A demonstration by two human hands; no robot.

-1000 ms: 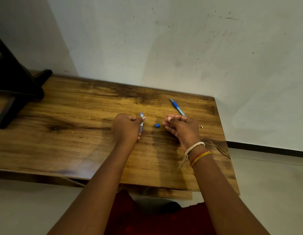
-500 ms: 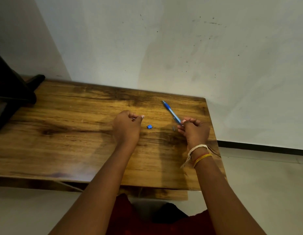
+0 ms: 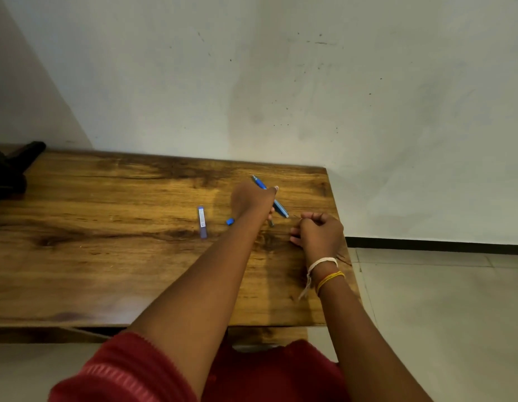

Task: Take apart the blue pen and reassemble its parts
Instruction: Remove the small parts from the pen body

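The blue pen (image 3: pixel 281 209) lies slanted on the wooden table (image 3: pixel 107 256) near its far right corner. My left hand (image 3: pixel 252 200) reaches across and covers the pen's middle, with thumb and fingers closed around the barrel. A small blue cap (image 3: pixel 230 221) sits just left of that wrist. Further left, a clear bluish tube (image 3: pixel 202 221) lies flat on the table. My right hand (image 3: pixel 320 232) rests as a fist by the right edge, pinching a thin wire-like part (image 3: pixel 296 216) that sticks out toward the pen. A tiny grey piece (image 3: pixel 271 223) lies below my left fingers.
A black object (image 3: pixel 11 169) stands at the table's far left end. The white wall (image 3: pixel 281 82) rises right behind the table. The table's right edge is close to my right hand, with tiled floor (image 3: pixel 440 300) beyond it.
My left hand has let go of the bluish tube, which now lies on the table, and has moved right onto the blue pen. My right hand stays fisted near the right edge.
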